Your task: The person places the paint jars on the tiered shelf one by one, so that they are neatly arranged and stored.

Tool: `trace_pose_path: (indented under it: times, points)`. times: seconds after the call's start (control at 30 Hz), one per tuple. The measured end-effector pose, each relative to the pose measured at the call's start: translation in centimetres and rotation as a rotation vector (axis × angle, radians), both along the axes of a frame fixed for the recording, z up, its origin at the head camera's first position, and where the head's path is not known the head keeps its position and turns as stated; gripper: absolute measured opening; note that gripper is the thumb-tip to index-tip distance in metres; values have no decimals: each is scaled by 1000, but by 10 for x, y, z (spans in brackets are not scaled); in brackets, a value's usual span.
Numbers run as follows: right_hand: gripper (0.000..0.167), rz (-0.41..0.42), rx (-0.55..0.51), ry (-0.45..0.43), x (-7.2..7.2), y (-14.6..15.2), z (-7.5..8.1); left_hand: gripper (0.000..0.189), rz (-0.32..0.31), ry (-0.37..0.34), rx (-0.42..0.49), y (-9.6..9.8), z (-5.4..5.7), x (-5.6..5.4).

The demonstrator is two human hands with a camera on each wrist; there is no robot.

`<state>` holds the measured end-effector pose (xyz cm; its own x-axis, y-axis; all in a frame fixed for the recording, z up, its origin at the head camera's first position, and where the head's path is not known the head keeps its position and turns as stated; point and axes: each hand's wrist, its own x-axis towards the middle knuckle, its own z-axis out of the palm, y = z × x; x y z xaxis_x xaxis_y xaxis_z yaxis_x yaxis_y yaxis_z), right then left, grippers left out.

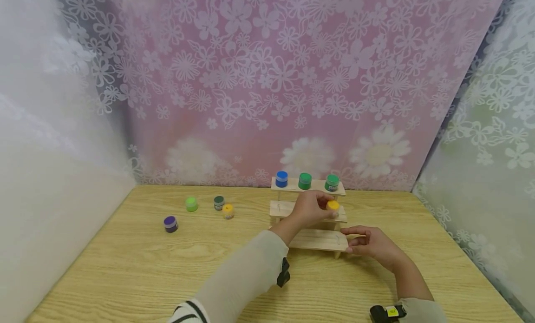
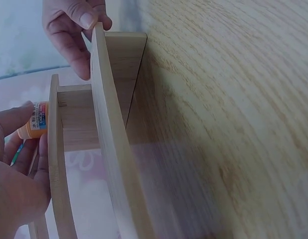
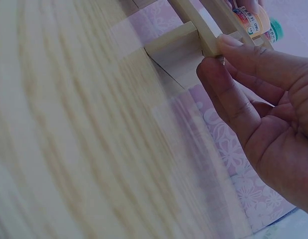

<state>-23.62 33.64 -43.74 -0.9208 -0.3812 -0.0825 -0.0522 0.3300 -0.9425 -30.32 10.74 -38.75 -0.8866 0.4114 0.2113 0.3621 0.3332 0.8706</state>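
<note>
In the head view a three-tier wooden stand (image 1: pixel 317 239) is on the table. My left hand (image 1: pixel 310 208) pinches a small yellow-orange paint jar (image 1: pixel 333 206) at the right end of the middle shelf. The left wrist view shows the jar's printed label (image 2: pixel 42 115), its base right at the shelf board. My right hand (image 1: pixel 376 246) grips the right end of the lowest shelf between thumb and fingers, as the right wrist view also shows. On the top shelf stand a blue jar (image 1: pixel 282 179) and two green jars, one in the middle (image 1: pixel 304 181) and one at right (image 1: pixel 332 182).
Left of the stand, on the wooden table (image 1: pixel 125 267), are a purple jar (image 1: pixel 170 224), a light green jar (image 1: pixel 191 204), a dark green jar (image 1: pixel 219 202) and another yellow jar (image 1: pixel 228 211). A pink floral curtain (image 1: pixel 267 90) hangs close behind the stand.
</note>
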Motion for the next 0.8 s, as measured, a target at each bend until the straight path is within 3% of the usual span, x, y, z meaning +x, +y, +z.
trace_pose_path:
  times: [0.3, 0.53, 0.8]
  points:
    - [60, -17, 10, -7, 0, -1, 0, 32, -8, -16, 68, -6, -3, 0]
    - [60, -23, 12, -4, 0, -1, 0, 31, -3, -81, 139, -11, -1, 8]
    - [61, -18, 5, -8, -1, -1, -1, 36, -42, -39, 191, -26, -3, 17]
